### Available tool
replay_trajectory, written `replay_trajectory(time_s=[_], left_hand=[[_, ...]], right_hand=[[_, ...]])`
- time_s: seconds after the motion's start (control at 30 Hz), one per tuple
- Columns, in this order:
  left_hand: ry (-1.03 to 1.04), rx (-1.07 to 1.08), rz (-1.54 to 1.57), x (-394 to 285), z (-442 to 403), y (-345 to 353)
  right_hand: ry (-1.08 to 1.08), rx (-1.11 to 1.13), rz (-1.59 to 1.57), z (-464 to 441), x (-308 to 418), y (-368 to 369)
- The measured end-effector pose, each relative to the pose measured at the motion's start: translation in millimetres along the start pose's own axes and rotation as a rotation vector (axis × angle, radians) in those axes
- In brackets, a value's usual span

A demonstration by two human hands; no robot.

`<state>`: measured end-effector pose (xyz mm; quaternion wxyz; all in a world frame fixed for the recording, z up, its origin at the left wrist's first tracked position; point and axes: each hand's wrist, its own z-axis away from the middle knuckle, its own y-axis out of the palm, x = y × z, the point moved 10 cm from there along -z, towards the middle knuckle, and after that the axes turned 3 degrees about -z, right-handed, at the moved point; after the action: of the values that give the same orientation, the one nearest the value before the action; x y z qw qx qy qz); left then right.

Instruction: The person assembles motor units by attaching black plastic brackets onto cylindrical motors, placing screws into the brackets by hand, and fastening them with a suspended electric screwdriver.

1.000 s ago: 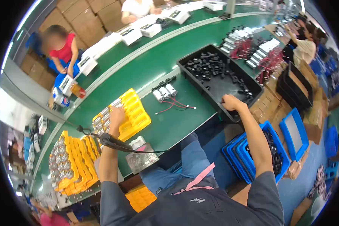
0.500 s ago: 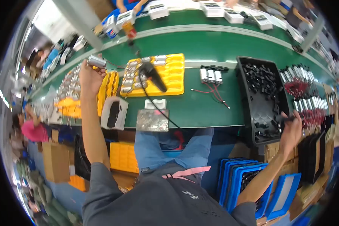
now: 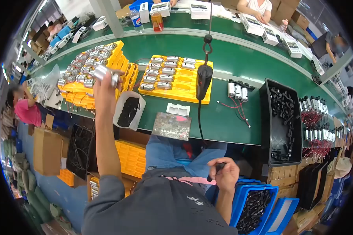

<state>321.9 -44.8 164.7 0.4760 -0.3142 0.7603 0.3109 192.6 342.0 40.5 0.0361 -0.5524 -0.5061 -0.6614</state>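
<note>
My left hand (image 3: 107, 89) is closed around a silver cylindrical motor (image 3: 102, 72), held up in front of the stacked yellow trays (image 3: 119, 58) of similar motors. A small black plastic part (image 3: 219, 167) is gripped in my right hand (image 3: 226, 176), in front of my lap; the fingers partly cover it. Between the hands, a black electric screwdriver (image 3: 204, 80) hangs on its cord over a yellow tray (image 3: 184, 81) partly filled with motors. A white holder (image 3: 178, 109) lies behind a worn metal plate (image 3: 171, 126) at the table's front edge.
To the left stands a white box (image 3: 140, 113) of black bits. On the right are several white motors (image 3: 238, 92) with black parts, a black bin (image 3: 266, 117) and rows of wired motors (image 3: 319, 135). Blue crates (image 3: 272, 199) stand below. People sit across the green table (image 3: 231, 131).
My right hand has come away from the black bin to my lap, holding a black part. My left hand still holds the motor. The camera view has shifted, and the screwdriver hangs more upright.
</note>
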Motion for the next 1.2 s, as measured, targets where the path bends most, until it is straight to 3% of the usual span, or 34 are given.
replay_trajectory(time_s=[0.03,0.1,0.17,0.23,0.3,0.4,0.57,0.77,1.0,1.1,1.2], left_hand=[[0.1,-0.01,-0.232,-18.5,6.1,4.3],[0.009,0.096,-0.254,-18.2,30.3,20.6],[-0.308,0.326,-0.109,10.9,68.2,42.2],[-0.569,0.358,-0.192,55.5,119.0,45.1],[-0.439,0.475,-0.412,73.0,147.8,60.8],[-0.416,0.338,-0.297,76.3,169.3,74.9],[-0.36,0.375,-0.337,69.2,170.9,76.6],[-0.23,0.362,-0.459,64.0,157.9,79.4],[-0.031,0.371,-0.773,49.7,150.2,91.2],[0.02,0.387,-0.844,48.8,149.6,96.1],[0.041,0.371,-0.862,51.2,148.4,99.6]], right_hand=[[0.031,0.041,-0.006,-0.8,-10.4,13.5],[0.088,0.142,0.016,-9.9,-24.6,39.5],[0.126,0.153,0.232,-27.1,-35.1,50.6],[0.012,0.127,0.451,-49.8,-33.2,68.6],[0.062,0.162,0.444,-67.0,-42.1,88.3],[0.125,0.226,0.529,-82.0,-57.8,98.3],[0.262,0.194,0.56,-88.8,-77.4,92.9],[0.202,0.226,0.572,-95.8,-76.0,93.7],[0.062,0.29,0.895,-105.8,-61.2,91.8],[0.375,0.19,0.659,-102.0,-81.6,67.7],[0.442,0.171,0.597,-101.5,-85.5,64.3]])
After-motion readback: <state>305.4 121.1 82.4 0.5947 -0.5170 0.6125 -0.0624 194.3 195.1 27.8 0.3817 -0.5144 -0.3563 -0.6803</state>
